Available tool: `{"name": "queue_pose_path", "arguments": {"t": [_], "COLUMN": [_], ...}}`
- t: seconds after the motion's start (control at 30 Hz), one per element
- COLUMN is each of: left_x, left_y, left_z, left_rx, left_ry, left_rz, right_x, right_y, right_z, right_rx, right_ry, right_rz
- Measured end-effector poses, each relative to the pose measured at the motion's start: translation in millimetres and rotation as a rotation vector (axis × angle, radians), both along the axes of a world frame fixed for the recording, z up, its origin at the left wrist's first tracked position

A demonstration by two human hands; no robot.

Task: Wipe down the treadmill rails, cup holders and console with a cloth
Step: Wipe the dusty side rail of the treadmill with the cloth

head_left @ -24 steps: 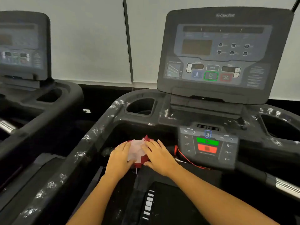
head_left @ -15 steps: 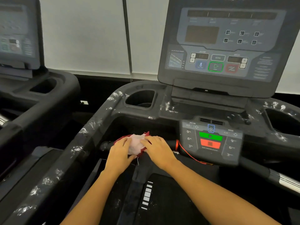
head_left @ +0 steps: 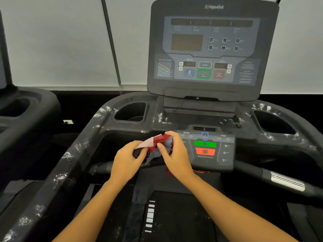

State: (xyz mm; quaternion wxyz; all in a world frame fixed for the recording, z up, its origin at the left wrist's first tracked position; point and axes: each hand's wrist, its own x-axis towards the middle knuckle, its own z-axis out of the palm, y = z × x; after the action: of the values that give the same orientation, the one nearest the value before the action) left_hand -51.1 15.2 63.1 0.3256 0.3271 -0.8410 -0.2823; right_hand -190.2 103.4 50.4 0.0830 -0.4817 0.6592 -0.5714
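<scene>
While both the left hand (head_left: 126,158) and right hand (head_left: 176,154) pinch it at frame centre, the cloth (head_left: 158,145) looks limp, light, best gathered by its bunched middle.

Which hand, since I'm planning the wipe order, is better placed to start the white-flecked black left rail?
Probably left. The left hand pinches the red-and-white cloth and lies nearer that rail; the right hand, also gripping it, is beside the lower keypad.

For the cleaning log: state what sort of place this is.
Most likely a gym: a treadmill console stands ahead above its incline and speed keypad, and a second treadmill sits on the left.
</scene>
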Motion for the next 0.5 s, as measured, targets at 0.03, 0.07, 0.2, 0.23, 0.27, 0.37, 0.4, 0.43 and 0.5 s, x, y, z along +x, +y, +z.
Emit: {"name": "queue_pose_path", "arguments": {"t": [0.03, 0.07, 0.2, 0.23, 0.27, 0.37, 0.4, 0.43, 0.5], "left_x": [-8.7, -17.8, -58.0, -68.0, -78.0, -103.8, -111.5, -118.7, -131.1], "left_y": [4.6, 10.5, 41.0, 49.5, 57.7, 86.5, 97.0, 107.5, 126.7], "left_z": [5.5, 11.1, 27.6, 29.9, 31.0, 35.0, 36.0, 37.1, 38.3], "left_rx": [0.022, 0.039, 0.077, 0.084, 0.093, 0.076, 0.058, 0.042, 0.014], "left_ry": [0.038, 0.07, 0.147, 0.152, 0.149, 0.092, 0.064, 0.036, -0.011], "left_rz": [-0.018, -0.034, -0.138, -0.166, -0.198, -0.33, -0.383, -0.434, -0.52], "right_x": [-1.4, -2.6, -8.8, -11.6, -15.2, -27.4, -32.0, -36.6, -46.2], "right_y": [4.9, 10.5, 36.6, 43.3, 49.4, 71.3, 80.5, 90.0, 111.0], "right_z": [3.2, 6.6, 16.7, 18.4, 20.5, 27.6, 30.6, 32.8, 35.5], "right_rx": [-0.052, -0.088, -0.124, -0.142, -0.164, -0.2, -0.215, -0.23, -0.248], "right_ry": [-0.04, -0.072, -0.271, -0.344, -0.42, -0.635, -0.686, -0.73, -0.813], "right_rz": [-0.067, -0.138, -0.305, -0.325, -0.333, -0.315, -0.312, -0.32, -0.357]}}
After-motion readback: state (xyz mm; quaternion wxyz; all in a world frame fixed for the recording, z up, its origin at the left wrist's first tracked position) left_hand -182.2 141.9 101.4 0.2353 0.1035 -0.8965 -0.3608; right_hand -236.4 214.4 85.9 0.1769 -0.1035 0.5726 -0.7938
